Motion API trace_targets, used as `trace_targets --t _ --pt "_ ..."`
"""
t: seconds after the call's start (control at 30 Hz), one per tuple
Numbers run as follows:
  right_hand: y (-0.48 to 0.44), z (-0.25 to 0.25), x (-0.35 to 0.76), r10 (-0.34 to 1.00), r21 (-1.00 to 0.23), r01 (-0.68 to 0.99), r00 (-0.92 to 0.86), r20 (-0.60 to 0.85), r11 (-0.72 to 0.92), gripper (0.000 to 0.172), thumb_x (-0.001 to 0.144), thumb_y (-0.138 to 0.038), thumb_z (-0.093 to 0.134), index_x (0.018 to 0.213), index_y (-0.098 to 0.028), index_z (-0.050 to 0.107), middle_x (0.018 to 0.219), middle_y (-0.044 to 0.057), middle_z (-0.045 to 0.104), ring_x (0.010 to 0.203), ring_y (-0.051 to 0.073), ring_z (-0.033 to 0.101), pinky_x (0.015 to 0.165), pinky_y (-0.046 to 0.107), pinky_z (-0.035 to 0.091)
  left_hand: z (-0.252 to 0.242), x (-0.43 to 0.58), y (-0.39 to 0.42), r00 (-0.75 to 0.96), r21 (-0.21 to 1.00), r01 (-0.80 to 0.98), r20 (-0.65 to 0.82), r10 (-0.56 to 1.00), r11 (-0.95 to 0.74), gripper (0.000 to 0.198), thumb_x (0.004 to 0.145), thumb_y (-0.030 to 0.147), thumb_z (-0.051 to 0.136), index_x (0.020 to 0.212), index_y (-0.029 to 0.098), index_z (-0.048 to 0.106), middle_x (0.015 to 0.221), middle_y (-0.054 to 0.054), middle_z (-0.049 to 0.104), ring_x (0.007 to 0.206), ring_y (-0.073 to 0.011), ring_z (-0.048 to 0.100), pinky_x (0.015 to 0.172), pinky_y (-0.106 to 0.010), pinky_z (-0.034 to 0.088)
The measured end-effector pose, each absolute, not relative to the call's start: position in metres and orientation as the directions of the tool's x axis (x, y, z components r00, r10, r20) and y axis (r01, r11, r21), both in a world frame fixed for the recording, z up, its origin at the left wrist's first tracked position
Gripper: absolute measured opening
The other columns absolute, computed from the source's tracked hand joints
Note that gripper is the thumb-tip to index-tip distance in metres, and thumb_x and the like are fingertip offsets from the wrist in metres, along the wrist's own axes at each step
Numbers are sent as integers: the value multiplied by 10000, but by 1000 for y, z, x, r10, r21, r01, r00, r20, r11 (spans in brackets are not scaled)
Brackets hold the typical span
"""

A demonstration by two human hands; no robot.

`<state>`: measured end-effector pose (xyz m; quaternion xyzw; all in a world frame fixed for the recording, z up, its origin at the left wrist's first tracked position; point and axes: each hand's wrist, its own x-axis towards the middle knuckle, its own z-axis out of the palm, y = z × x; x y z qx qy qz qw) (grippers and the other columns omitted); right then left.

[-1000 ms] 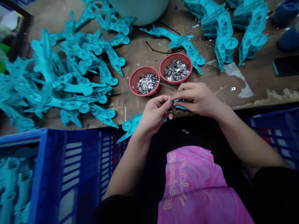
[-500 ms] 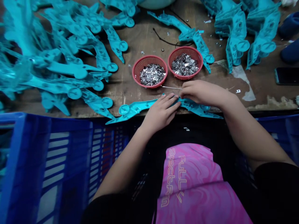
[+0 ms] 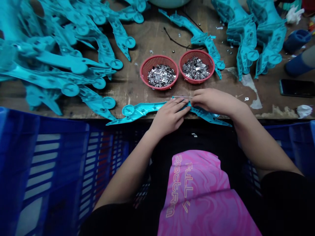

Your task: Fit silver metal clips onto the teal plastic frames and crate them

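Far left, a heap of teal moulded plastic pieces on a worn wooden workbench, and below the bench edge a blue plastic crate. Next, one long teal piece lying across the bench's front edge, under both hands. Left hand nearly flat, fingers together and bent over the piece, gripping it lightly. Right hand curled, fingertips pinched on a thin metal needle just above the piece. Just beyond the hands, two red mesh baskets side by side, both holding silver sequins. Further right, upright stacks of teal pieces, then a dark phone lying flat, with a second blue crate below.
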<state>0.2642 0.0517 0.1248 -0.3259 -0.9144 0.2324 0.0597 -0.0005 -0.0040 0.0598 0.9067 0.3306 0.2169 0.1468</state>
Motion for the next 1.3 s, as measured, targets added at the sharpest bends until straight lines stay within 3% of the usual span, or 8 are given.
trace_targets --t 0.1,0.23,0.33,0.7,1.0,1.13,1.3 --pt "48 126 263 628 -412 594 -775 -64 691 250 1112 -224 618 1121 -201 866 1095 103 769 942 236 680 839 341 470 61 0 -4 677 438 539 281 680 -719 523 1034 159 603 1535 248 724 1665 -135 655 1620 -356 563 1342 -686 468" --pt "44 130 263 651 -366 616 -759 -38 697 296 1138 -235 570 1239 -193 845 1153 114 760 975 239 676 834 336 457 60 1 -4 676 433 551 270 686 -714 507 1030 167 606 1511 250 740 1658 -134 662 1629 -360 550 1340 -693 461" --pt "44 132 263 648 -357 620 -760 -53 699 278 1119 -215 590 1192 -196 858 1115 108 761 943 234 670 810 332 439 60 1 -5 675 425 555 272 686 -715 499 1035 174 599 1506 250 744 1663 -133 658 1621 -359 558 1338 -684 462" --pt "43 128 265 663 -370 620 -749 -16 691 280 1112 -213 600 1188 -182 868 1124 123 767 958 240 673 824 333 436 61 1 -4 689 376 541 315 653 -752 480 1049 169 603 1505 219 743 1648 -152 667 1598 -366 576 1302 -647 497" --pt "43 134 261 661 -334 638 -748 -58 693 299 1113 -217 588 1176 -204 880 1118 119 778 922 239 663 805 344 429 61 3 -3 680 424 532 303 668 -733 516 1017 143 628 1508 249 751 1643 -143 672 1603 -359 563 1317 -653 476" --pt "41 131 260 668 -322 647 -742 -59 691 292 1104 -210 595 1148 -205 884 1111 113 780 935 236 675 813 336 439 61 2 -3 686 376 548 309 658 -748 506 1021 148 617 1502 229 753 1640 -145 675 1590 -360 579 1311 -636 486" --pt "38 129 271 676 -389 629 -737 -22 673 317 1098 -230 584 1233 -187 868 1158 135 786 987 251 698 866 335 478 58 3 -4 678 371 558 312 665 -743 513 1023 156 610 1511 241 745 1640 -141 676 1609 -354 566 1313 -646 480"
